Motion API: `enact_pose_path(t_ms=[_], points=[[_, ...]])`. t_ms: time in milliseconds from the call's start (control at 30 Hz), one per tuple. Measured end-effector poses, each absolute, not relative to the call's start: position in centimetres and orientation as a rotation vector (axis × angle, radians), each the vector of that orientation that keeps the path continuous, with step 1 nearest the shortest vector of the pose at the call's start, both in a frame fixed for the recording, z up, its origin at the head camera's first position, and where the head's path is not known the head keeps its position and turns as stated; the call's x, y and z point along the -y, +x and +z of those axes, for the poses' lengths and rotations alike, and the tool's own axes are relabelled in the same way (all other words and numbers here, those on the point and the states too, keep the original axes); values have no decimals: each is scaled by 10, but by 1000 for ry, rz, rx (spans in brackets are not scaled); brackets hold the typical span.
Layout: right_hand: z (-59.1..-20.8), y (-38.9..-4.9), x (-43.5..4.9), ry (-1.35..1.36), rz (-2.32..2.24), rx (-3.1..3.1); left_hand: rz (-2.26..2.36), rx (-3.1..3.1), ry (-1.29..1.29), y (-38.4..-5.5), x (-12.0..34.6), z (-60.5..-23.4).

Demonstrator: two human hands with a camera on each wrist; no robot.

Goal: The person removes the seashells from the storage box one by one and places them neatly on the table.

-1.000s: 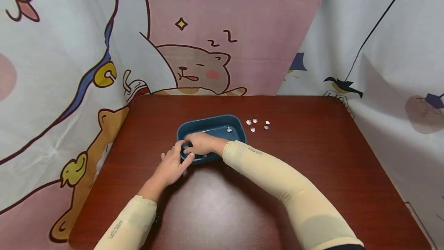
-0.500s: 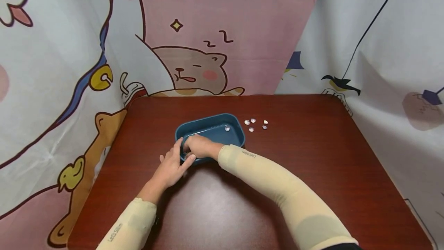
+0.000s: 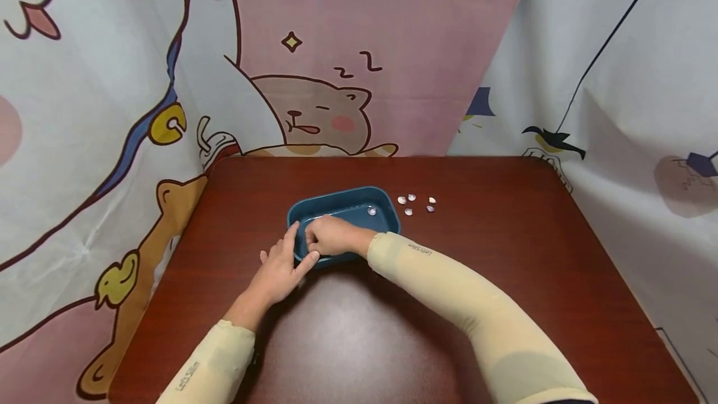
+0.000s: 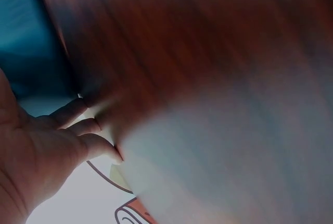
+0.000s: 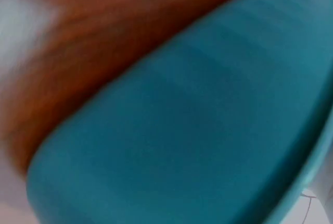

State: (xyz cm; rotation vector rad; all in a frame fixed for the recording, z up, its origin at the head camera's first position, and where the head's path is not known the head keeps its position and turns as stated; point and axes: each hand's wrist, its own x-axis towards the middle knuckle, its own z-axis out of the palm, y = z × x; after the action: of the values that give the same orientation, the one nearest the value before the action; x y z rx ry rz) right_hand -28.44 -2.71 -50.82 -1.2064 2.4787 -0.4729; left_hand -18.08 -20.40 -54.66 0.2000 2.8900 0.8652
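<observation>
Tray (image 3: 348,199), right hand (image 3: 333,235) curled inside, fingertips hidden, hold unclear, left hand (image 3: 277,273) spread against rim (image 3: 336,193).

Shows reddish-brown grain across the table (image 3: 521,279), with a pale sheen in front; carries a blue basin (image 3: 336,202) and, just right of it, five small pale pieces (image 3: 401,200)

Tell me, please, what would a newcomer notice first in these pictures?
Probably the sleeping cartoon animal on the pink backdrop behind the table. Next, the blue tray on it, left hand at its near left corner, right hand inside. Five small pale pieces lie just right of the tray.
</observation>
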Motion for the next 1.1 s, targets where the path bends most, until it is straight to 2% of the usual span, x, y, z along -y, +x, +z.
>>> enact_pose_path(t_ms=[367, 567, 867, 1100], points=[[-475, -300, 2, -1139, -714, -2608, 850, -2865, 172, -182, 204, -547], [-453, -314, -1, -1014, -808, -2768, 837, -2874, 154, -182, 204, -547], [-458, -332, 16, -826, -452, -3041, 854, -2887, 144, -182, 201, -548], [-472, -342, 26, -806, -224, -3029, 845, -2886, 138, -183, 202, -548]])
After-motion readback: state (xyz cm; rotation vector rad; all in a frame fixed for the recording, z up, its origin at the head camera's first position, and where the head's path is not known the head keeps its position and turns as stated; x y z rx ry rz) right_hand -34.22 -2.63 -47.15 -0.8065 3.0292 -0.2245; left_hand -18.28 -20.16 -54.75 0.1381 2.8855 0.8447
